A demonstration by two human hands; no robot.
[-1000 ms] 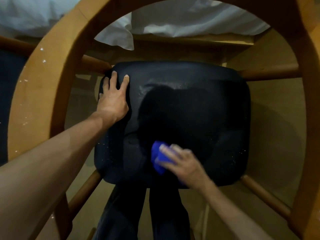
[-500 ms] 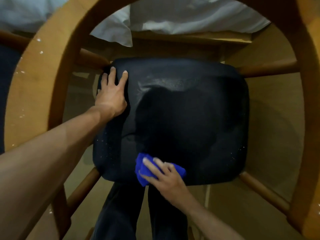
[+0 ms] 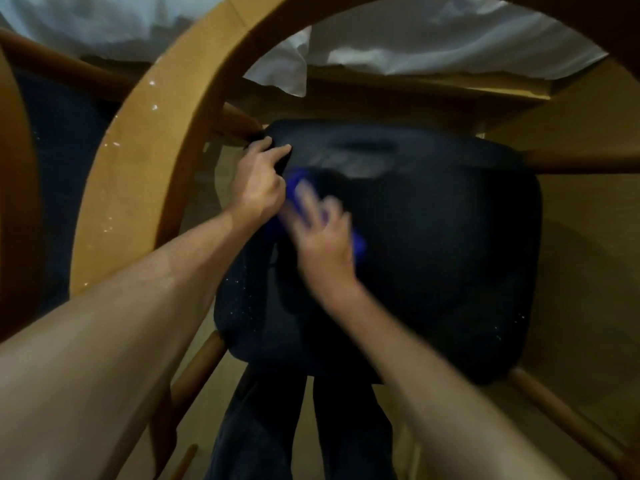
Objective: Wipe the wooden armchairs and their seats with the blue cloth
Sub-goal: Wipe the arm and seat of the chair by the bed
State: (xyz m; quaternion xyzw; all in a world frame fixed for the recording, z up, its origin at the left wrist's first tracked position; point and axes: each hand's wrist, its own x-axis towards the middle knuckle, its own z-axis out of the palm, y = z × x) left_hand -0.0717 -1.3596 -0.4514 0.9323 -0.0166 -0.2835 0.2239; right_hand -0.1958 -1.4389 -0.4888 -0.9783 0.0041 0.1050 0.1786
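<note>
I look straight down through the curved wooden back of an armchair (image 3: pixel 138 174) onto its dark navy seat cushion (image 3: pixel 433 244). My left hand (image 3: pixel 258 183) grips the far left corner of the cushion, fingers curled over its edge. My right hand (image 3: pixel 323 240), blurred with motion, presses the blue cloth (image 3: pixel 294 188) flat on the cushion's left part, just right of my left hand. Most of the cloth is hidden under the palm; blue shows at the fingertips and at the hand's right side.
A second armchair (image 3: pixel 14 202) with a dark seat stands at the left edge. A bed with white sheets (image 3: pixel 433 39) and a wooden frame runs across the top. My dark-trousered legs (image 3: pixel 298 427) stand below the seat. Wooden rails (image 3: pixel 571 424) cross at the lower right.
My right hand with the cloth swept from the cushion's near edge up to its far left part. My left hand went from lying flat to gripping the corner. The view shifted left.
</note>
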